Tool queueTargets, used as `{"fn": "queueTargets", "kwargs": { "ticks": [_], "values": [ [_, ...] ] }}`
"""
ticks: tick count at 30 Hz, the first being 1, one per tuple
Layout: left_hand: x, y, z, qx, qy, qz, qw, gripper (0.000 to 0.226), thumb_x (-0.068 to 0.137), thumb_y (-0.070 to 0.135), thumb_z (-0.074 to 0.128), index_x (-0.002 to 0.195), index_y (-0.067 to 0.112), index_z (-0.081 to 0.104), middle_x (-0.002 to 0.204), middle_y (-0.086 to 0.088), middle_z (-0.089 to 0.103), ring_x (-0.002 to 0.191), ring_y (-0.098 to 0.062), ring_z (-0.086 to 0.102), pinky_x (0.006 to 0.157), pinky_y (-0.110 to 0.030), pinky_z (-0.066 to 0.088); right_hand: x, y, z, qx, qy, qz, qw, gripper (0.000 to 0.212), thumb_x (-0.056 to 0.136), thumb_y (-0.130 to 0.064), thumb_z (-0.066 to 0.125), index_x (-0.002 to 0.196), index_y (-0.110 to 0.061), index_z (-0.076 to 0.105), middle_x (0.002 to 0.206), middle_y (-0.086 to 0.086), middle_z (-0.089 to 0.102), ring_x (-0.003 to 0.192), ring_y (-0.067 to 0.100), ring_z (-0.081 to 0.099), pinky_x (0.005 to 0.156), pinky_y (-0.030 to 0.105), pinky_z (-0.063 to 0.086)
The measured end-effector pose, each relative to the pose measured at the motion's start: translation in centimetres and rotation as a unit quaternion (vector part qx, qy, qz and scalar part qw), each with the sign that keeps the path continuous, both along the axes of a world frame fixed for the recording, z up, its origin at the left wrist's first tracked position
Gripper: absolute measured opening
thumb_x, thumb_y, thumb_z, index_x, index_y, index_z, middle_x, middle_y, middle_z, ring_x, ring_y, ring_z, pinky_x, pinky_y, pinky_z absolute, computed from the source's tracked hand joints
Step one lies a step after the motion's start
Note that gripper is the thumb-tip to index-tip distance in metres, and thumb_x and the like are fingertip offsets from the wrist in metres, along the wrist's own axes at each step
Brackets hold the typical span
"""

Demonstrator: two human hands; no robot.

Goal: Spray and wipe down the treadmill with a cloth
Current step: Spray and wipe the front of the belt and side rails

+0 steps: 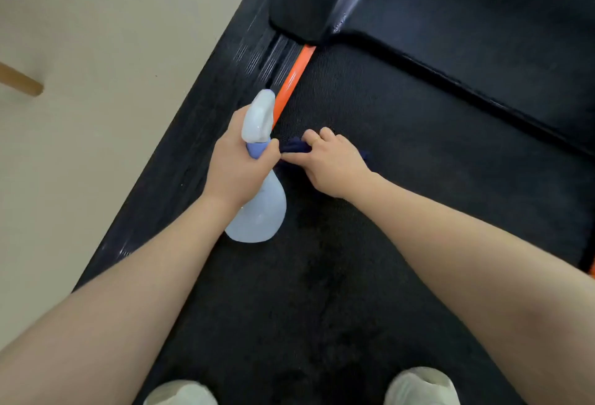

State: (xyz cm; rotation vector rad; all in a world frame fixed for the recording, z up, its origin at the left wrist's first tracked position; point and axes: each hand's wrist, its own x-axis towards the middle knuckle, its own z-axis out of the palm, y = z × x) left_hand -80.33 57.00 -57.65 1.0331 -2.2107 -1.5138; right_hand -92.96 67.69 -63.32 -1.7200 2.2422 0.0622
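We look down on the black textured running belt of the treadmill [370, 243], with its black side rail and an orange strip [291, 82] running along the belt's left edge. Our left hand [240, 163] wraps its fingers round the lilac collar of a pale blue translucent plastic spray bottle [257, 211]; the white trigger head points away from us over the orange strip, and the rounded body hangs below the wrist, above the belt. We cannot tell whether a finger is on the trigger.

Our right hand [335, 166] lies just beside the left, its fingers curled down onto a dark navy cloth [296, 147] bunched on the belt. The thumb and fingers pinch a fold of the cloth, and another bit of it shows past the far side of the hand. The cloth sits on the belt near the orange strip, almost touching the left hand.

Two pale shoes [421, 387] stand on the belt at the bottom edge. A beige floor [96, 50] lies left of the treadmill, with a wooden stick [19, 81] on it.
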Motion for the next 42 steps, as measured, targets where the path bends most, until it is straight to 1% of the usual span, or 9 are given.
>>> {"fn": "queueTargets", "kwargs": {
  "ticks": [5, 10, 15, 18, 22, 27, 33, 38, 42],
  "values": [
    [0.6, 0.6, 0.0, -0.013, 0.008, 0.022, 1.000, 0.053, 0.078, 0.018, 0.055, 0.130, 0.011, 0.048, 0.109, 0.009, 0.058, 0.097, 0.007, 0.053, 0.082, -0.006, 0.042, 1.3, -2.1, -0.3, -0.047, 0.024, -0.173, 0.984, 0.051, 0.092, -0.021, 0.044, 0.141, -0.032, 0.035, 0.138, 0.014, 0.033, 0.113, 0.032, 0.038, 0.084, 0.039, 0.036],
    [0.5, 0.7, 0.3, -0.012, 0.005, 0.024, 1.000, 0.052, 0.078, 0.020, 0.055, 0.129, 0.011, 0.047, 0.105, 0.011, 0.056, 0.094, 0.010, 0.053, 0.080, -0.003, 0.040, 1.2, -0.9, -0.2, -0.069, 0.036, 0.105, 0.991, 0.048, 0.073, -0.025, 0.071, 0.120, -0.029, 0.061, 0.109, 0.016, 0.057, 0.089, 0.033, 0.055, 0.065, 0.036, 0.045],
    [1.3, 1.4, 0.5, 0.004, 0.010, 0.056, 0.998, 0.054, 0.077, 0.020, 0.054, 0.130, 0.013, 0.045, 0.106, 0.009, 0.054, 0.092, 0.012, 0.052, 0.076, -0.001, 0.040, -4.6, -2.8, 0.3, -0.015, 0.074, -0.186, 0.980, 0.051, 0.093, -0.018, 0.045, 0.142, -0.028, 0.033, 0.138, 0.020, 0.031, 0.118, 0.038, 0.035, 0.090, 0.044, 0.037],
    [1.3, 1.8, 0.7, 0.007, -0.002, 0.048, 0.999, 0.052, 0.077, 0.020, 0.053, 0.128, 0.019, 0.045, 0.108, 0.015, 0.054, 0.095, 0.011, 0.052, 0.079, -0.003, 0.040, -2.0, 1.7, -0.3, -0.070, 0.024, -0.077, 0.994, 0.055, 0.073, -0.016, 0.069, 0.126, -0.024, 0.057, 0.110, 0.023, 0.052, 0.089, 0.038, 0.053, 0.069, 0.040, 0.050],
    [0.1, 2.4, 1.3, -0.014, -0.044, -0.031, 0.998, 0.051, 0.075, 0.024, 0.053, 0.125, 0.030, 0.043, 0.105, 0.022, 0.054, 0.093, 0.002, 0.054, 0.079, -0.013, 0.041, -1.4, 6.6, -1.4, -0.084, 0.015, 0.086, 0.993, 0.056, 0.058, -0.019, 0.078, 0.113, -0.027, 0.067, 0.088, 0.015, 0.058, 0.067, 0.029, 0.054, 0.053, 0.029, 0.043],
    [-0.4, 4.1, 1.2, -0.071, -0.076, -0.088, 0.991, 0.049, 0.076, 0.027, 0.055, 0.124, 0.029, 0.044, 0.107, 0.013, 0.056, 0.089, -0.005, 0.052, 0.069, -0.006, 0.038, -5.7, 3.4, -0.2, -0.029, 0.052, -0.240, 0.969, 0.057, 0.087, -0.019, 0.054, 0.140, -0.029, 0.037, 0.132, 0.021, 0.038, 0.108, 0.037, 0.042, 0.081, 0.042, 0.041],
    [-1.3, 3.9, 2.2, -0.077, -0.106, -0.121, 0.984, 0.040, 0.087, 0.019, 0.062, 0.125, 0.024, 0.049, 0.105, 0.022, 0.053, 0.092, -0.004, 0.051, 0.071, -0.007, 0.037, -2.5, 10.9, -1.4, -0.095, 0.001, -0.001, 0.995, 0.049, 0.067, -0.015, 0.070, 0.115, -0.025, 0.065, 0.093, 0.016, 0.055, 0.072, 0.031, 0.052, 0.056, 0.035, 0.045],
    [-1.7, 5.1, 2.5, -0.036, -0.127, -0.177, 0.975, 0.039, 0.084, 0.029, 0.058, 0.122, 0.026, 0.051, 0.105, 0.026, 0.053, 0.094, -0.006, 0.054, 0.080, -0.020, 0.043, -9.0, 8.2, -0.1, -0.034, 0.063, -0.281, 0.957, 0.052, 0.090, -0.016, 0.049, 0.140, -0.027, 0.039, 0.133, 0.024, 0.037, 0.107, 0.039, 0.041, 0.081, 0.043, 0.040],
    [-0.9, 6.3, 2.3, 0.029, -0.141, -0.141, 0.980, 0.037, 0.077, 0.033, 0.052, 0.114, 0.029, 0.056, 0.106, 0.013, 0.060, 0.098, -0.007, 0.057, 0.084, -0.026, 0.047, -2.3, 14.0, -1.0, -0.119, -0.024, -0.076, 0.990, 0.049, 0.069, -0.010, 0.064, 0.117, -0.021, 0.064, 0.096, 0.019, 0.056, 0.072, 0.033, 0.050, 0.056, 0.035, 0.043]
  ]
}}
